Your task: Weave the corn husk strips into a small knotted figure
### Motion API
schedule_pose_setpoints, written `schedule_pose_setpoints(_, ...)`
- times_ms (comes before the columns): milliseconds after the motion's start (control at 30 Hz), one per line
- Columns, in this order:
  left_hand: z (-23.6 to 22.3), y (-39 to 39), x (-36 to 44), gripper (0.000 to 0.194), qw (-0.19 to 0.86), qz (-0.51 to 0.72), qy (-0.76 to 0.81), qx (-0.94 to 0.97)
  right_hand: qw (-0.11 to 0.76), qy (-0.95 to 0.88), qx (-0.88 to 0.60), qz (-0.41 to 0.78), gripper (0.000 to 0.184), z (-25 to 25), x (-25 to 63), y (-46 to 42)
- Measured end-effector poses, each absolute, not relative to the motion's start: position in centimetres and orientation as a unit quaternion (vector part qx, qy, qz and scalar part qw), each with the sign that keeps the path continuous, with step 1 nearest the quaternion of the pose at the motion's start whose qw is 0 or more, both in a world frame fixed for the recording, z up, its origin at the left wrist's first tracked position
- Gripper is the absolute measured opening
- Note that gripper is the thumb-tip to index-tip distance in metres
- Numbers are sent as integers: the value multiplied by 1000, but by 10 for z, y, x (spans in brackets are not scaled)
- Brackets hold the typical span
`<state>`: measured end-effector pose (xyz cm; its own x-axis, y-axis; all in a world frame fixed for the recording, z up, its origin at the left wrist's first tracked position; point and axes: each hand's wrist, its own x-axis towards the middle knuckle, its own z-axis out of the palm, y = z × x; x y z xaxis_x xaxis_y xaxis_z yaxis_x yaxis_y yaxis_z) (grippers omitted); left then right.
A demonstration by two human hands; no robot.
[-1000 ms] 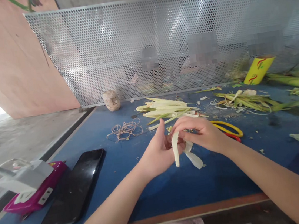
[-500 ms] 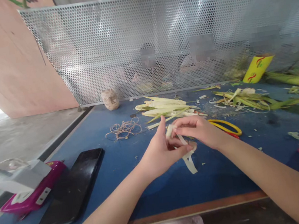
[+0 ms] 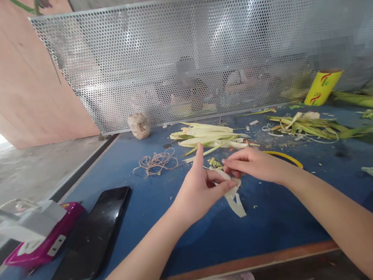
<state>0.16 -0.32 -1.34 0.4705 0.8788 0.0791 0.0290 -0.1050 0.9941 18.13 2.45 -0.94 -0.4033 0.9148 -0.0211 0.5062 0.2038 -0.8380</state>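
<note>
My left hand (image 3: 197, 192) is closed in a pinch on a pale corn husk strip (image 3: 235, 204), its thumb along the near side; one end dangles toward the table. Just beyond the fingers a small yellow-green crumpled piece (image 3: 215, 163) shows. My right hand (image 3: 255, 163) has its fingers curled together beside that piece; what its fingertips hold is hidden. Beyond both hands lies a pile of pale corn husks (image 3: 206, 133). A yellow ring-shaped handle (image 3: 285, 158) shows partly behind my right wrist.
Left on the blue table (image 3: 127, 256) are a black phone (image 3: 92, 236), a magenta power strip (image 3: 47, 240) with a white plug and tangled twine (image 3: 157, 163). A wrapped roll (image 3: 139, 125), a yellow tube (image 3: 323, 87) and green husks (image 3: 310, 126) lie before the perforated metal screen (image 3: 158, 46).
My right hand has shifted slightly right, away from my left fingers. The yellow-green piece is now exposed, where a pale strip lay over the fingers before. The view has tilted slightly.
</note>
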Motion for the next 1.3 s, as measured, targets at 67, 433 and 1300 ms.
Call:
schedule_pose_setpoints(67, -13, -4, 2, 106, 553, 371, 358, 655, 243, -707, -489, 448, 44, -11, 179, 24)
schedule_pose_setpoints(433, -18, -7, 6, 106, 509, 353, 365, 695, 300, -500, -410, 701, 33, -19, 173, 30)
schedule_pose_setpoints(1300, -18, 1, 4, 99, 569, 391, 412, 594, 449, -847, -284, -27, 22, -13, 170, 9)
